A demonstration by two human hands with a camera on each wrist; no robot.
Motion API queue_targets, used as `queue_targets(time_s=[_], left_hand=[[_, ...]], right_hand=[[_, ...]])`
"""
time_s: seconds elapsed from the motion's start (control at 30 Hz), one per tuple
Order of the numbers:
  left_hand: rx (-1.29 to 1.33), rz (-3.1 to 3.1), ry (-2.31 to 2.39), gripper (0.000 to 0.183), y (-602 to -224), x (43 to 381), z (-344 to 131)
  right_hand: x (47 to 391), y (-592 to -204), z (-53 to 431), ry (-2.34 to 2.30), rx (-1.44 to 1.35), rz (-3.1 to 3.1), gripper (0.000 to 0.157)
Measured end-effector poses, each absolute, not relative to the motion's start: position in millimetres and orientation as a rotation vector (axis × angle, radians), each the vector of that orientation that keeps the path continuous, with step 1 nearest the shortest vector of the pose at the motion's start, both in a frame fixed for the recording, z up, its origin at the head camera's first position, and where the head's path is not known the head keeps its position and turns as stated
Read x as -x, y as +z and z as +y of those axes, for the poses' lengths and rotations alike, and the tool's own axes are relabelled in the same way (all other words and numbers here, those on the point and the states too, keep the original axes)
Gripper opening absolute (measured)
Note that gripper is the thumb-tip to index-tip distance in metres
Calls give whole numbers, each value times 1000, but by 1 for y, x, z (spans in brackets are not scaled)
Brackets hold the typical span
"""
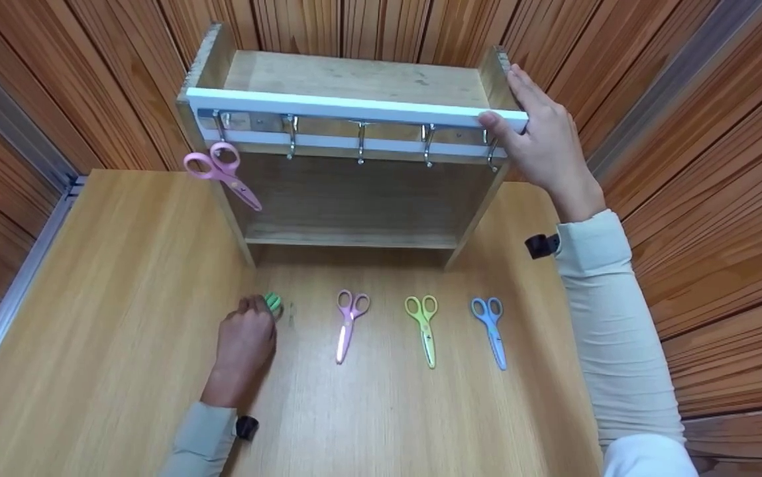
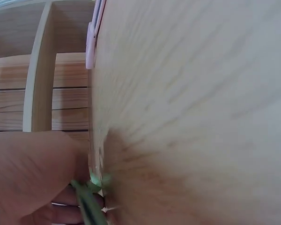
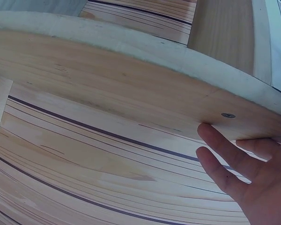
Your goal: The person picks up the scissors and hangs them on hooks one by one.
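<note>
My left hand (image 1: 246,338) is low over the table at left, gripping green-handled scissors (image 1: 272,302); the fingers hide most of them. In the left wrist view, part of the green scissors (image 2: 90,201) shows blurred beside the palm. My right hand (image 1: 546,136) rests on the upper right corner of a wooden shelf (image 1: 354,242). Its thumb lies on the end of the white hook rail (image 1: 354,106), and its fingers stretch along the side panel. Pink scissors (image 1: 222,171) hang by a handle loop from the leftmost hook (image 1: 219,124).
On the table (image 1: 368,424), in a row before the shelf, lie pink scissors (image 1: 349,323), yellow-green scissors (image 1: 425,326) and blue scissors (image 1: 492,329). Several metal hooks (image 1: 360,142) stick out from the rail. Wood-panelled walls (image 1: 381,26) stand behind and at both sides.
</note>
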State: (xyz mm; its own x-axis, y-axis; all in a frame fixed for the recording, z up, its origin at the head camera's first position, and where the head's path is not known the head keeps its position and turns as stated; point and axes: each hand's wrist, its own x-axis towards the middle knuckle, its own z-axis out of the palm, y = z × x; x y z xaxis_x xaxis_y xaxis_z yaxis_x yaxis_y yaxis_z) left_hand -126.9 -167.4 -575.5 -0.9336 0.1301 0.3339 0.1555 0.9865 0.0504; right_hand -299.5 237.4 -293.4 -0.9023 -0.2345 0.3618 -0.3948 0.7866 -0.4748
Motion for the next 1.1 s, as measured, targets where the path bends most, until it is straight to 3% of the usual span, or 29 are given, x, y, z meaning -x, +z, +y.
queue_targets(time_s=[0.6, 1.1], left_hand=[[49, -3032, -1075, 31, -538, 131, -183], [-63, -2995, -1431, 32, -519, 129, -180]], right_hand=[[299, -293, 237, 817, -495, -2687, 103], [299, -293, 237, 815, -486, -2694, 100]])
